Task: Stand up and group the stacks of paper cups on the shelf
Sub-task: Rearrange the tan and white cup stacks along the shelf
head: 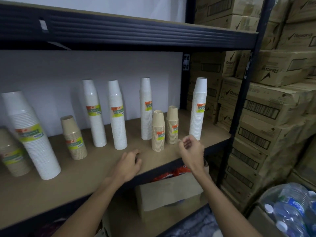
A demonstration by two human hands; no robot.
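Note:
Several wrapped stacks of paper cups stand upright on the brown shelf board [95, 170]. Tall white stacks: one at far left [30, 134], two mid-left [94, 113] [118, 115], one in the middle [146, 108], one at the right [199, 108]. Short brown stacks: far left edge [12, 154], left [73, 137], and two side by side [158, 130] [172, 125] right of centre. My left hand [130, 161] rests on the board, holding nothing. My right hand [190, 147] hovers loosely curled, empty, between the brown pair and the right white stack.
A dark metal shelf [130, 36] hangs overhead; a black upright post [242, 93] stands at the right. Stacked cardboard cartons [277, 103] fill the right side. Below the board sit a brown box [171, 194] and a pack of water bottles [290, 211].

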